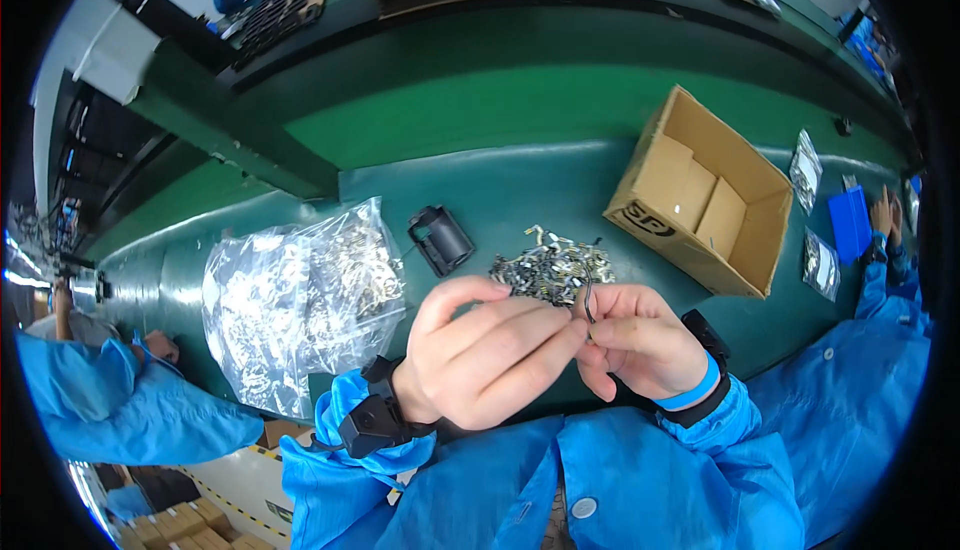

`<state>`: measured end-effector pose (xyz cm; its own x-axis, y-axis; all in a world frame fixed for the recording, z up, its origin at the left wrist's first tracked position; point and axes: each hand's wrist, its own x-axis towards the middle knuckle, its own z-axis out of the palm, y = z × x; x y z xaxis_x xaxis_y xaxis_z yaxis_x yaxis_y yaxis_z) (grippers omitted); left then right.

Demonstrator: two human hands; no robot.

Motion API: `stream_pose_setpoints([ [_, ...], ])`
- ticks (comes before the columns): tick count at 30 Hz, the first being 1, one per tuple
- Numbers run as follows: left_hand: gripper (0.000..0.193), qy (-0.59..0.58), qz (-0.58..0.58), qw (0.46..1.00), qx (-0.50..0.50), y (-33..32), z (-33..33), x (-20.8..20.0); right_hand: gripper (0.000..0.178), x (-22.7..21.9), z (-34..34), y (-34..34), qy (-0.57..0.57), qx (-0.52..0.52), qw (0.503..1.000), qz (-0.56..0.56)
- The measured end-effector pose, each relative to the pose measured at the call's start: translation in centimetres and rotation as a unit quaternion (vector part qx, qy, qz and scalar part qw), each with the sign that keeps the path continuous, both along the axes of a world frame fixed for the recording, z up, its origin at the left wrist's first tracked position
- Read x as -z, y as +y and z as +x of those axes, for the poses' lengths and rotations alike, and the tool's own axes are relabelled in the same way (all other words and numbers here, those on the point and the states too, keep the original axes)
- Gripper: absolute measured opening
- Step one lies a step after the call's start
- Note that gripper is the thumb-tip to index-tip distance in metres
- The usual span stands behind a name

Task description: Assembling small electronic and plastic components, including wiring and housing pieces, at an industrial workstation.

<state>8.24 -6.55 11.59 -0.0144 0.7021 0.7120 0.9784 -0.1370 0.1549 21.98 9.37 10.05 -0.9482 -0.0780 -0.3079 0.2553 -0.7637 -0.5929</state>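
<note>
My left hand (pixel 500 355) and my right hand (pixel 645 340) meet fingertip to fingertip above the near edge of the table. Between them is a thin dark curved wire piece (pixel 588 302). My right thumb and forefinger pinch it, and my left fingertips press together against its lower part, which they partly hide. Just beyond the hands lies a pile of small wired parts (pixel 545 265) in black, white, yellow and silver. A black plastic holder (pixel 440 240) with a hollow middle sits left of the pile. Further left, a clear plastic bag (pixel 300 300) bulges with many small shiny parts.
An open cardboard box (pixel 705 195) stands right of the pile. Small clear packets (pixel 821 265) and a blue tray (pixel 850 224) lie beyond it, near a co-worker's hands (pixel 886 215). At left, another co-worker's sleeve (pixel 140 400) reaches the table. A green post (pixel 235 135) rises behind.
</note>
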Motion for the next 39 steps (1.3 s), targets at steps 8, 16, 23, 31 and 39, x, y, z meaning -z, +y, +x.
stream_pose_setpoints([
  [8, 0.020, -0.040, -0.016, 0.998, -0.049, -4.9, -0.7, 0.8, 0.013, -1.0, -4.0, -1.1, -0.019, -0.102, 0.983, 0.152],
  [16, 0.010, -0.502, 0.155, 0.824, -0.212, -7.9, -1.3, 4.5, 0.068, 3.0, -12.2, -3.4, 0.148, -0.012, 0.590, 0.794],
  [23, 0.009, -0.786, 0.302, 0.536, -0.061, -7.5, -1.5, 6.1, 0.074, 6.3, -14.5, -3.3, 0.208, -0.006, 0.527, 0.824],
  [31, 0.034, -0.822, 0.306, 0.480, 0.020, -5.0, 0.0, 6.1, 0.075, 3.0, -10.6, -4.2, 0.115, 0.093, 0.705, 0.694],
  [39, 0.049, -0.831, 0.213, 0.501, 0.112, -2.3, 2.3, 7.1, 0.082, 4.3, -6.6, -4.8, 0.092, 0.193, 0.782, 0.585],
])
